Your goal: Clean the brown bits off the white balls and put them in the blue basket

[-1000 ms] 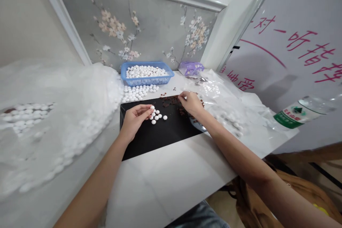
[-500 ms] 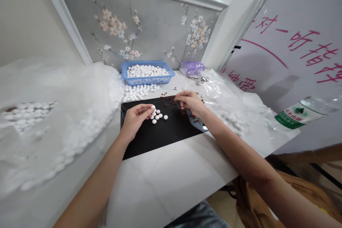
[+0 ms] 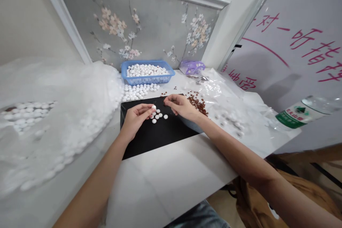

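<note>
Between the thumb and fingertips of my left hand (image 3: 136, 119) is a small white ball (image 3: 154, 107). Several loose white balls (image 3: 156, 116) lie just beside it on the black mat (image 3: 160, 137). My right hand (image 3: 181, 106) is over the mat's right part, its thumb and forefinger pinched together; a tiny dark reddish-brown piece seems to be at the tips, too small to make out. Past that hand, a heap of small reddish-brown pieces (image 3: 197, 102) rests in a shallow dish (image 3: 191, 124), largely covered by the hand and forearm.
A blue basket (image 3: 146, 80) full of white balls stands at the back, with more balls (image 3: 136, 92) before it. A large plastic bag of balls (image 3: 88, 114) fills the left. Clear plastic bags (image 3: 235, 103), a purple packet (image 3: 191, 67) and a bottle (image 3: 301, 114) are to the right.
My right hand has moved left, away from the reddish-brown pieces and closer to my left hand, showing more of the heap. My left hand stays almost still with the ball.
</note>
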{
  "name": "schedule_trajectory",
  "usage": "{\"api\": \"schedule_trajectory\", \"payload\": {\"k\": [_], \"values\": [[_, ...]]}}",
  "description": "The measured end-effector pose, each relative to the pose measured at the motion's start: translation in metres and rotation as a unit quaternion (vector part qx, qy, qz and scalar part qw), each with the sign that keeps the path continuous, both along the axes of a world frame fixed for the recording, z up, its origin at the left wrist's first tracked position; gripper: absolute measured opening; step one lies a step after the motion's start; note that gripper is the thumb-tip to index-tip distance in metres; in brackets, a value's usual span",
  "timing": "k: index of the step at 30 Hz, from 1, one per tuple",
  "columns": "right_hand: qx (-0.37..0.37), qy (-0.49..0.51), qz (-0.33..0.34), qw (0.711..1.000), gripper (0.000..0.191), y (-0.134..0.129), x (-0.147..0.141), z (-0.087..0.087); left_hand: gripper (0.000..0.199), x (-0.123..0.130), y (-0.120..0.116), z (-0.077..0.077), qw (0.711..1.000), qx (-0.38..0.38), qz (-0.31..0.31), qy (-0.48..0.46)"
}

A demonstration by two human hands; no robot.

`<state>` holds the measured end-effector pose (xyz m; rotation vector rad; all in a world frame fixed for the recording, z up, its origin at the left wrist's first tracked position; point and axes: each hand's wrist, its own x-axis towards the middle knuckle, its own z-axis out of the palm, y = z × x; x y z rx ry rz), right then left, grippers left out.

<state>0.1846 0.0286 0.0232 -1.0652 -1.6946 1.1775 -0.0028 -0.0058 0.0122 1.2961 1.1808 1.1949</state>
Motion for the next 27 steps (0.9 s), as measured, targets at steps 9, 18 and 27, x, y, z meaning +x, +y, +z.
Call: {"api": "schedule_trajectory", "payload": {"k": [9,18,27], "values": [[0.237,-0.091,-0.011,0.967,0.013,-0.018,-0.017,-0.005,0.034,-0.002,-0.001,-0.002,0.999,-0.019,-0.048,-0.008],[0.279,-0.160,-0.007,0.947,0.013,-0.025,-0.019,-0.008,0.034,-0.004,0.002,-0.003,0.997,-0.036,-0.067,-0.020],[0.301,-0.090,-0.052,0.948,0.010,-0.025,-0.027,-0.014,0.029,-0.004,0.002,-0.002,0.997,-0.044,-0.067,-0.016]]}}
